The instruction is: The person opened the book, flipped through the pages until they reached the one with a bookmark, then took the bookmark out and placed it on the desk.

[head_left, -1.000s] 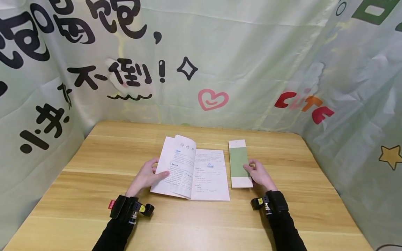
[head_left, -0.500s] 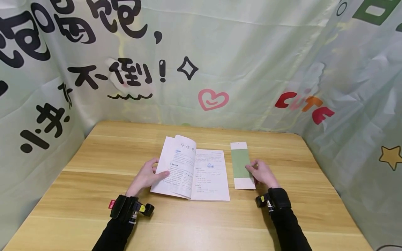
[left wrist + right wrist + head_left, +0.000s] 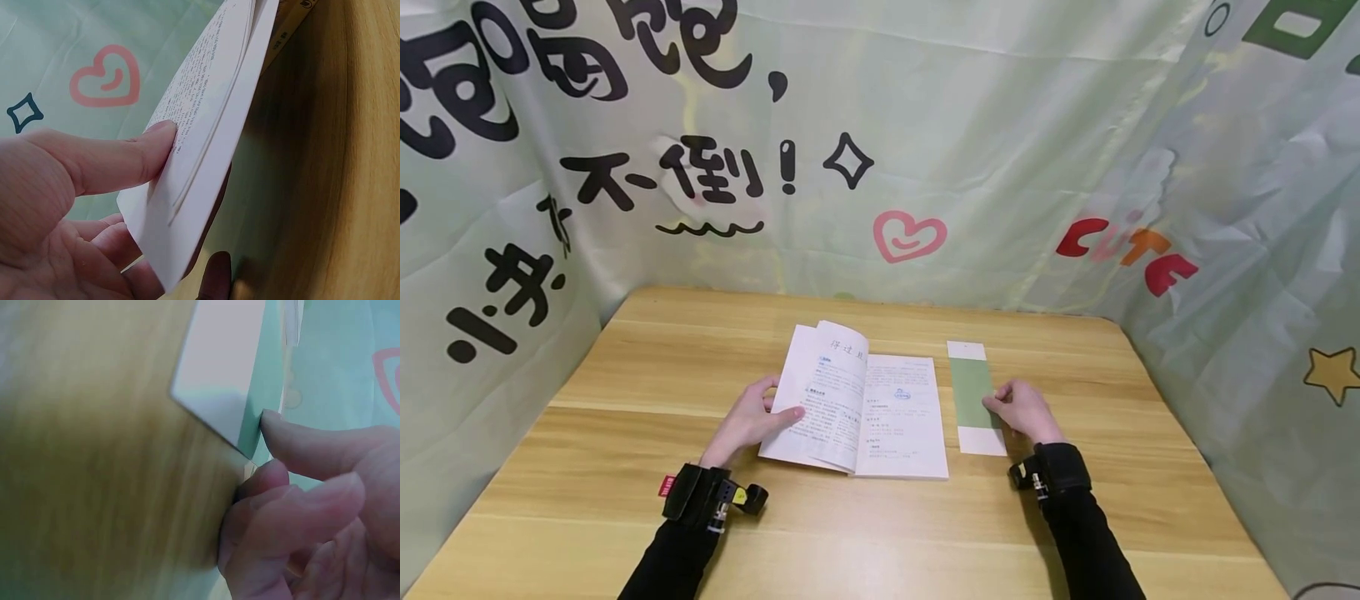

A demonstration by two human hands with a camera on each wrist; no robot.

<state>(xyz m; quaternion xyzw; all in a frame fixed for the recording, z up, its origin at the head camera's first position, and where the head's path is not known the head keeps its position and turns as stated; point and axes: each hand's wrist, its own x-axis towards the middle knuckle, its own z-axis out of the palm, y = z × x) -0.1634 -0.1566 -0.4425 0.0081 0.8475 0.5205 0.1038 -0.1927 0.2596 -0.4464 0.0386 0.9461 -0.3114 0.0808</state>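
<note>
An open book (image 3: 901, 417) with printed pages lies mid-table, its left pages raised and curving. My left hand (image 3: 756, 419) grips the left side, thumb on the printed page and fingers behind it; the left wrist view shows the thumb (image 3: 140, 156) pressing the paper. To the right of the book is a long bookmark (image 3: 972, 393), green in the middle with white ends and a small hole at the top. My right hand (image 3: 1021, 410) pinches its right edge between thumb and fingers. In the right wrist view the bookmark's white end (image 3: 222, 362) seems tilted off the wood.
The wooden table (image 3: 880, 542) extends around the book on all sides. A pale green printed cloth (image 3: 985, 150) hangs behind and at both sides. A dark cable (image 3: 1326, 587) shows at the lower right corner.
The right hand has shifted the bookmark slightly right and nearer to me, then a little back left toward the book. The left hand and the book stay in place.
</note>
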